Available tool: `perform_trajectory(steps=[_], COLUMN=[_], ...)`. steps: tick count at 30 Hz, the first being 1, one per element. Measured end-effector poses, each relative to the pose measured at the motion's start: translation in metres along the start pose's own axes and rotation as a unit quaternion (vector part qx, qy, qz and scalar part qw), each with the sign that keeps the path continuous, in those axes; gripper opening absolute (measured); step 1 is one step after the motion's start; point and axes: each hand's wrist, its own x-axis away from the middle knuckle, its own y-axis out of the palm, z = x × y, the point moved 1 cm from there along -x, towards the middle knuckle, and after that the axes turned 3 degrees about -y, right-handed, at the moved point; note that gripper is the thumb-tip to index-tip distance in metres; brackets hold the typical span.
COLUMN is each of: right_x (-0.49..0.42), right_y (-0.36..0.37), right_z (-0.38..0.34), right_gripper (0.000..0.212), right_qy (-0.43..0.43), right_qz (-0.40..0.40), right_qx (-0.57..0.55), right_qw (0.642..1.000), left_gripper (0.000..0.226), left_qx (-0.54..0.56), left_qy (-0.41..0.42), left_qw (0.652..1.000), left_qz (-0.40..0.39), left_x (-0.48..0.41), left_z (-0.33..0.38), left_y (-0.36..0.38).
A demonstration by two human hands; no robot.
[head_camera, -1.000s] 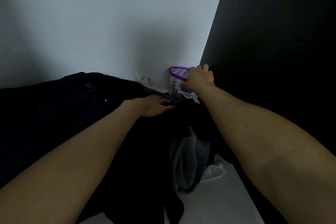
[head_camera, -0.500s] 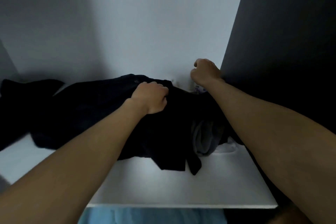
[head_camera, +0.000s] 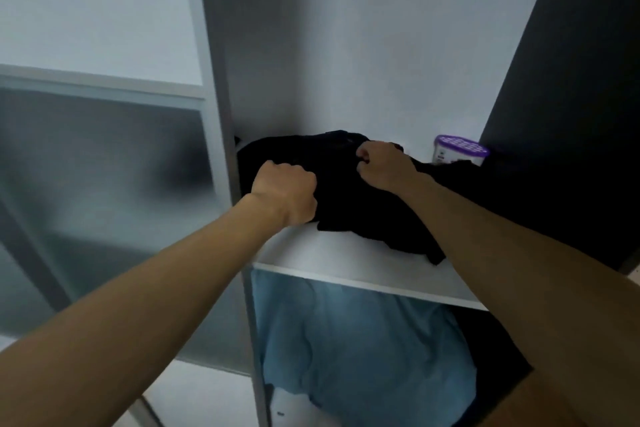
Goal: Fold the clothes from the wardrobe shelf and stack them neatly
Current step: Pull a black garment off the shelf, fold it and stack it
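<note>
On the white wardrobe shelf (head_camera: 346,263) a heap of dark clothes (head_camera: 349,204) lies bunched toward the back and right, one limp corner trailing near the front edge. Both hands are sunk into it: the left hand (head_camera: 285,192) is balled into a fist around a fold at the heap's near left side, and the right hand (head_camera: 381,165) has its fingers curled tight into cloth higher up, toward the back. Gripping at two well-separated spots looks like a way to gather the whole bundle at once (a single handful would probably let the rest slide off or drag). Just beside the pile, in the back right corner, stands a small white tub with a purple perforated lid (head_camera: 459,149); its lower part is hidden behind the fabric, and any label is too blurred to read. How many garments make up the heap cannot be told, since the black cloth shows almost no seams or edges in this dim light. Below the shelf hangs something pale blue (head_camera: 363,350), cut off by the arms and the frame.
</note>
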Motion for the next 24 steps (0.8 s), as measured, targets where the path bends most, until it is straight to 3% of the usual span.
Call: perform_trajectory(steps=[5,8,13,19,24], right_x=[0.039,0.054,0.059,0.037,0.017], right_y=[0.017,0.024,0.030,0.044,0.067], right_z=[-0.049,-0.064,-0.067,-0.064,-0.076], right_gripper=[0.030,0.032,0.035,0.054,0.055], right_qy=[-0.022,-0.021,-0.002,0.003,-0.053], right_qz=[-0.052,-0.085,-0.136,-0.103,-0.066], right_qx=[0.014,0.022,0.018,0.003,0.001], right_qw=[0.998,0.996,0.991,0.995,0.996], left_gripper=[0.015,0.015,0.028,0.036,0.032], left_qx=[-0.172,-0.202,-0.194,-0.205,-0.211], left_qy=[0.036,0.074,0.091,0.059,0.031], left_qw=[0.984,0.976,0.977,0.977,0.977], left_qz=[-0.027,-0.039,0.012,0.026,0.006], left_x=[0.046,0.058,0.058,0.048,0.050], left_z=[-0.024,-0.026,-0.040,-0.065,-0.096], left_y=[0.015,0.026,0.036,0.054,0.064])
